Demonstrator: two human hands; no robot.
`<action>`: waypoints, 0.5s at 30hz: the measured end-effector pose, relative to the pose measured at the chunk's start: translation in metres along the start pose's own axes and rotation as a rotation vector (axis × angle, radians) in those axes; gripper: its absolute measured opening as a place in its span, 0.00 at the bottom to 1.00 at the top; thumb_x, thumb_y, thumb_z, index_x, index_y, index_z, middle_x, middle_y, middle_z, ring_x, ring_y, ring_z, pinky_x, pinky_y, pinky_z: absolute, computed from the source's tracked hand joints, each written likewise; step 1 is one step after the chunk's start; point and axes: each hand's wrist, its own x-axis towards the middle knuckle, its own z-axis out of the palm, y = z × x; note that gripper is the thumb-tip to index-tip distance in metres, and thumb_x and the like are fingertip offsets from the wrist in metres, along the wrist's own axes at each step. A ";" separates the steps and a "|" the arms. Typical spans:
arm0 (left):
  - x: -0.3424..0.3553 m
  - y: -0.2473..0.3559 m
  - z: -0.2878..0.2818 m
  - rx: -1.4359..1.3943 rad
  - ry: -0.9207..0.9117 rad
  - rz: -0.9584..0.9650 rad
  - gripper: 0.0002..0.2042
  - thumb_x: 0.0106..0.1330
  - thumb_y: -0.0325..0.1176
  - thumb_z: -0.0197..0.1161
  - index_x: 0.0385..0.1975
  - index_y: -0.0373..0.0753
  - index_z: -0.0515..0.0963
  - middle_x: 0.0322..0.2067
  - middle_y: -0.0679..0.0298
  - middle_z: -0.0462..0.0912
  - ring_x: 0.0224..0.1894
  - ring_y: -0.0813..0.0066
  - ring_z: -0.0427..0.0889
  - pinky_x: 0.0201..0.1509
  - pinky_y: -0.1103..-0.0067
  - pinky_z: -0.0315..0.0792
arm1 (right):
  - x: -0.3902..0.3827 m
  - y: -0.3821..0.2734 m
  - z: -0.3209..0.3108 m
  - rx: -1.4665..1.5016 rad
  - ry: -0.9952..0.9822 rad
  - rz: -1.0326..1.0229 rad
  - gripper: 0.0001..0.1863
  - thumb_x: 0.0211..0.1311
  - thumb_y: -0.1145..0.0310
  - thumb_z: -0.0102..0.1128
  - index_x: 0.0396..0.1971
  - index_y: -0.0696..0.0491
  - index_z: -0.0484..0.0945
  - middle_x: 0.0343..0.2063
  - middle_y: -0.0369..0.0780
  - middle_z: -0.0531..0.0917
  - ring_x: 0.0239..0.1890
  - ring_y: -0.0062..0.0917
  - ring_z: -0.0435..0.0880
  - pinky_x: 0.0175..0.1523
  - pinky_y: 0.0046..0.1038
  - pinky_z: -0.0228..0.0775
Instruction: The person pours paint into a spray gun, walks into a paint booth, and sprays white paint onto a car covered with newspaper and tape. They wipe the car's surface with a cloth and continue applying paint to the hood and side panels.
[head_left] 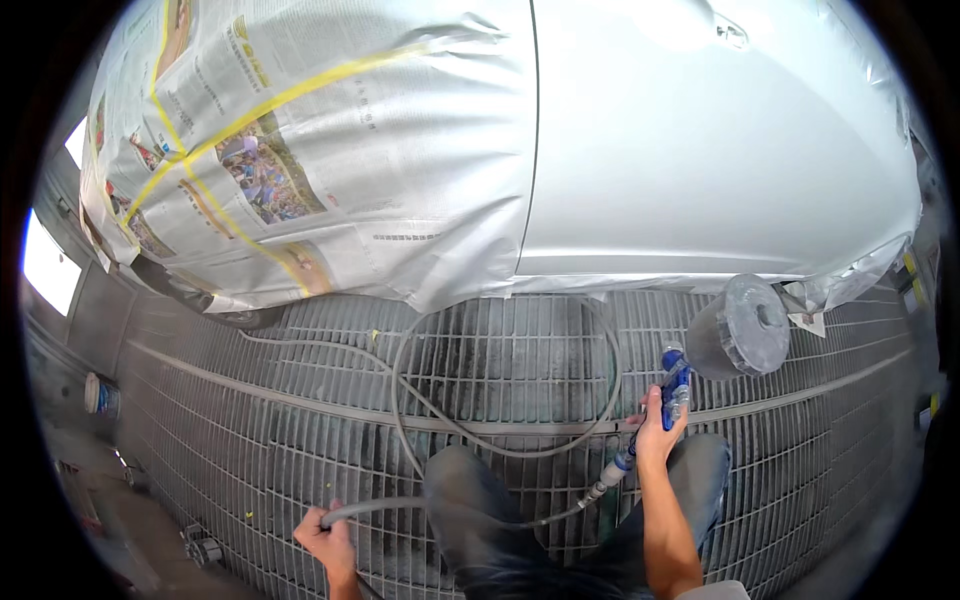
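Far left of both hands, a small white bucket (99, 394) stands on the floor by the booth wall (its contents cannot be made out). The left hand (326, 540) has its fingers (312, 521) wrapped around a grey air hose (420, 400), which loops away from them over the floor and curves back to the right. There it joins the base of a blue spray gun (675, 385), gripped in the right hand (655, 430), fingers closed round the handle. A grey paint cup (742, 326) sits on the gun just above and right of those fingers (lidded, contents hidden). Underfoot is a metal grate floor (300, 420). Beyond the hands stands a silver car (700, 150), its left part masked with newspaper (300, 150) and yellow tape (290, 95).
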 end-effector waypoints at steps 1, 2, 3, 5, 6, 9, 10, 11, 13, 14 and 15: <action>0.001 -0.002 -0.002 -0.049 0.028 -0.069 0.18 0.56 0.20 0.65 0.11 0.35 0.62 0.10 0.71 0.58 0.18 0.87 0.54 0.19 0.80 0.48 | -0.004 -0.013 0.003 -0.027 0.010 -0.006 0.32 0.65 0.70 0.59 0.67 0.55 0.59 0.29 0.34 0.76 0.18 0.15 0.70 0.18 0.19 0.64; 0.005 -0.003 -0.002 -0.102 0.051 -0.132 0.19 0.57 0.20 0.64 0.11 0.35 0.61 0.11 0.72 0.57 0.18 0.87 0.53 0.20 0.80 0.48 | -0.006 -0.024 0.005 -0.051 0.027 -0.014 0.32 0.64 0.70 0.60 0.67 0.55 0.59 0.30 0.34 0.76 0.18 0.15 0.69 0.18 0.19 0.64; 0.009 -0.011 -0.003 -0.047 0.064 -0.020 0.19 0.57 0.18 0.62 0.12 0.36 0.58 0.12 0.73 0.55 0.19 0.87 0.51 0.20 0.81 0.47 | -0.008 -0.032 0.010 -0.023 -0.032 0.051 0.34 0.64 0.70 0.60 0.68 0.54 0.57 0.28 0.34 0.76 0.17 0.14 0.69 0.18 0.19 0.63; 0.016 -0.015 -0.005 -0.154 0.086 0.041 0.20 0.58 0.18 0.61 0.12 0.37 0.57 0.12 0.74 0.54 0.19 0.87 0.50 0.21 0.81 0.45 | -0.020 -0.056 0.026 0.015 -0.264 0.055 0.24 0.64 0.70 0.60 0.58 0.56 0.66 0.24 0.34 0.75 0.16 0.15 0.70 0.18 0.20 0.64; 0.017 -0.011 -0.007 -0.200 0.098 0.077 0.20 0.58 0.18 0.61 0.12 0.37 0.56 0.12 0.74 0.53 0.20 0.87 0.49 0.21 0.81 0.45 | -0.023 -0.068 0.035 0.070 -0.424 0.072 0.19 0.64 0.70 0.60 0.53 0.57 0.69 0.22 0.34 0.75 0.16 0.15 0.70 0.18 0.20 0.64; 0.021 0.015 -0.001 -0.187 0.120 0.015 0.21 0.58 0.18 0.61 0.12 0.37 0.56 0.12 0.73 0.53 0.19 0.87 0.49 0.21 0.80 0.46 | -0.032 -0.101 0.067 0.171 -0.649 0.116 0.13 0.63 0.71 0.61 0.44 0.59 0.71 0.24 0.37 0.76 0.16 0.17 0.73 0.18 0.20 0.67; 0.021 0.022 0.002 -0.179 0.130 0.016 0.20 0.58 0.18 0.61 0.12 0.37 0.56 0.11 0.73 0.54 0.19 0.87 0.50 0.21 0.81 0.46 | -0.028 -0.109 0.074 0.214 -0.775 0.088 0.12 0.62 0.71 0.62 0.42 0.60 0.73 0.26 0.38 0.77 0.17 0.18 0.74 0.19 0.20 0.68; 0.020 0.032 0.005 -0.155 0.121 0.035 0.20 0.58 0.19 0.62 0.12 0.37 0.56 0.11 0.72 0.54 0.19 0.86 0.50 0.21 0.80 0.46 | -0.025 -0.116 0.079 0.252 -0.793 0.097 0.12 0.62 0.71 0.62 0.41 0.61 0.74 0.26 0.39 0.78 0.17 0.18 0.75 0.20 0.20 0.68; 0.015 0.053 0.012 -0.108 0.111 0.073 0.20 0.57 0.20 0.63 0.12 0.37 0.57 0.10 0.71 0.56 0.18 0.86 0.51 0.21 0.80 0.47 | -0.015 -0.123 0.075 0.218 -0.808 0.069 0.12 0.61 0.70 0.63 0.39 0.61 0.75 0.25 0.39 0.78 0.17 0.18 0.75 0.20 0.20 0.68; 0.011 0.055 0.014 -0.081 0.107 0.077 0.20 0.57 0.21 0.64 0.11 0.37 0.58 0.10 0.71 0.56 0.18 0.86 0.52 0.20 0.80 0.47 | -0.007 -0.125 0.067 0.147 -0.804 0.031 0.11 0.61 0.70 0.63 0.38 0.61 0.75 0.24 0.38 0.78 0.17 0.18 0.75 0.20 0.20 0.67; 0.007 0.057 0.015 -0.055 0.103 0.082 0.20 0.56 0.21 0.65 0.11 0.37 0.59 0.10 0.70 0.57 0.17 0.85 0.52 0.20 0.80 0.47 | -0.003 -0.127 0.058 0.132 -0.709 0.049 0.12 0.61 0.69 0.63 0.38 0.61 0.75 0.22 0.37 0.78 0.16 0.18 0.75 0.21 0.20 0.66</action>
